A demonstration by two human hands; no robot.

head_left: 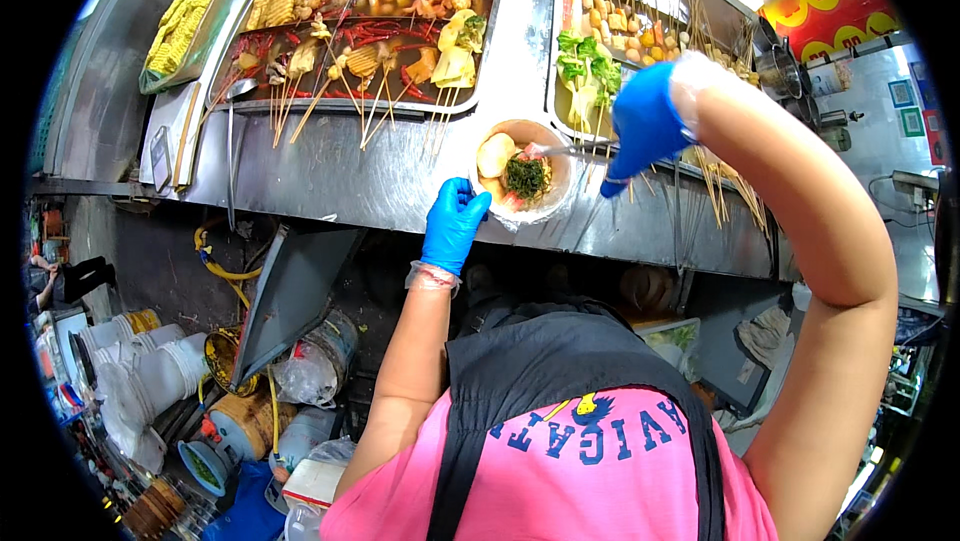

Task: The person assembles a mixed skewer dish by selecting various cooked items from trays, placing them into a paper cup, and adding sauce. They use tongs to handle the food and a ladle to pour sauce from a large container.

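Note:
A round bowl (556,203) with a clear plastic liner stands near the front edge of the metal counter. Inside it are pale round pieces, dark green shredded topping and some reddish bits. My left hand (455,221), in a blue glove, grips the bowl's left rim with bent fingers. Above the bowl's right side, my right hand (645,121), also in a blue glove, is closed around a slim metal utensil (580,149). The utensil's tip reaches into the bowl. The glove covers its handle, so its exact kind is hidden.
Behind the bowl stand a left tray (487,51) of skewers in red broth and a right tray (552,61) with skewers and leafy greens. Skewer sticks jut over the counter (390,181). A container of yellow noodles (185,31) is far left. Buckets (180,361) crowd the floor.

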